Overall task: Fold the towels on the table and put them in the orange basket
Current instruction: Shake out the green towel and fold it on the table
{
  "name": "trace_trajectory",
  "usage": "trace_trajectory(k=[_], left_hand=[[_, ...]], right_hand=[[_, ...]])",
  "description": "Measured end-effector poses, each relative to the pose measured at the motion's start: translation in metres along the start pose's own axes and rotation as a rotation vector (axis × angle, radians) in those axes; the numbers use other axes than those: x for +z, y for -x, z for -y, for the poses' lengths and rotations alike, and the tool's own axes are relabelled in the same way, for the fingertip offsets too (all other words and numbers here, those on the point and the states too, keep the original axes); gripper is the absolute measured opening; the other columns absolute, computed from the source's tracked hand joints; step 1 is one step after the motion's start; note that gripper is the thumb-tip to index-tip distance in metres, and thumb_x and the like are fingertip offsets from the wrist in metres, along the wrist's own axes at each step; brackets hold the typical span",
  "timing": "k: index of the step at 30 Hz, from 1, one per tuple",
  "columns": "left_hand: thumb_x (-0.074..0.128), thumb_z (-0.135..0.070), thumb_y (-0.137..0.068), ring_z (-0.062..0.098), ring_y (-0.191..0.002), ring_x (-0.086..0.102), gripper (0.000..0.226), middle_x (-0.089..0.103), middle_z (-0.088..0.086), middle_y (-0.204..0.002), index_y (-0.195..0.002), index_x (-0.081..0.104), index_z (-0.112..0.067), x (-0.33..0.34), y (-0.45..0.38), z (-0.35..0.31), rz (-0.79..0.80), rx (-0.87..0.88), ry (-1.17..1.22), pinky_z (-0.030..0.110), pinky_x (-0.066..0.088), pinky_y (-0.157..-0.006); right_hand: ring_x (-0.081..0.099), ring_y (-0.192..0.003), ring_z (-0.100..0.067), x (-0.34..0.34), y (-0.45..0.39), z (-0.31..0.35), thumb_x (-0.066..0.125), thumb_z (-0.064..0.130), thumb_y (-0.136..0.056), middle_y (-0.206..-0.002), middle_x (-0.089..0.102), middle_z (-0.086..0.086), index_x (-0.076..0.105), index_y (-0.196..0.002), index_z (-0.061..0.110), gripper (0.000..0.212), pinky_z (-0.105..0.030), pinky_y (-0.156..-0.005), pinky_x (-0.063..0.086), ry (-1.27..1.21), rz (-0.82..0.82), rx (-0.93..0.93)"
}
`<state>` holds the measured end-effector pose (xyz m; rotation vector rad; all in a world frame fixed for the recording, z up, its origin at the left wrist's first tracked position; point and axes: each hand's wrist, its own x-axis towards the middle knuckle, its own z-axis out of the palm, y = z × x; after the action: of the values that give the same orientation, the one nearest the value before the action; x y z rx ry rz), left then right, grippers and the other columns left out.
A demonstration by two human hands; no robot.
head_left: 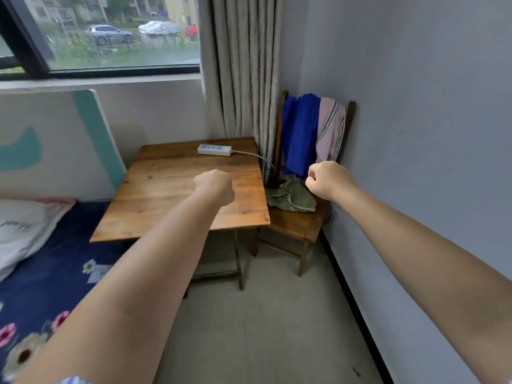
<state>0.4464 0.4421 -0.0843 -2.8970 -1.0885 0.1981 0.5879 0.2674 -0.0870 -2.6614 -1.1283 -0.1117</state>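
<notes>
A blue towel (pixel 300 134) and a pink striped towel (pixel 331 128) hang side by side over the chair (pixel 293 223) back, their long axes running down. A green towel (pixel 291 196) lies crumpled on the seat; its axis cannot be told. The left hand (pixel 214 187) is held over the table (pixel 166 195), fingers curled into a fist, holding nothing. The right hand (pixel 328 180) hovers in front of the hanging towels, also a fist, gripping nothing. A power strip (pixel 214 149) lies at the table's far edge near the curtain (pixel 241 65).
</notes>
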Motion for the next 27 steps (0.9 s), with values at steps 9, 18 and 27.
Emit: trace_trajectory(k=[9,18,27], left_hand=[[0.045,-0.015,-0.09,0.024,-0.076,0.051,0.015,0.052,0.004,-0.084,-0.094,0.06,-0.011,-0.001,-0.207,-0.017,0.064,0.085,-0.026,0.026,0.034,-0.051],[0.045,-0.014,-0.089,0.031,-0.089,0.06,0.024,0.061,0.008,-0.094,-0.103,0.064,-0.007,0.018,-0.383,-0.089,0.137,0.27,0.008,0.031,0.041,-0.064],[0.041,-0.023,-0.095,0.028,-0.106,0.057,0.03,0.058,0.009,-0.118,-0.117,0.055,-0.009,0.091,-0.492,-0.204,0.402,0.33,0.013,0.031,0.041,-0.071]], right_hand=[[0.049,-0.071,-0.026,0.06,-0.179,-0.051,0.045,0.012,-0.087,-0.091,0.064,-0.019,0.062,-0.089,0.001,0.021,-0.024,-0.057,0.034,-0.012,0.039,0.118],[0.057,-0.084,-0.035,0.114,-0.297,-0.117,0.045,0.011,-0.086,-0.094,0.063,-0.02,0.062,-0.09,-0.002,0.022,-0.03,-0.061,0.036,-0.058,0.114,0.311],[0.057,-0.084,-0.03,0.194,-0.361,-0.233,0.045,0.015,-0.089,-0.095,0.064,-0.016,0.061,-0.089,0.004,0.019,-0.026,-0.062,0.034,-0.117,0.36,0.408]])
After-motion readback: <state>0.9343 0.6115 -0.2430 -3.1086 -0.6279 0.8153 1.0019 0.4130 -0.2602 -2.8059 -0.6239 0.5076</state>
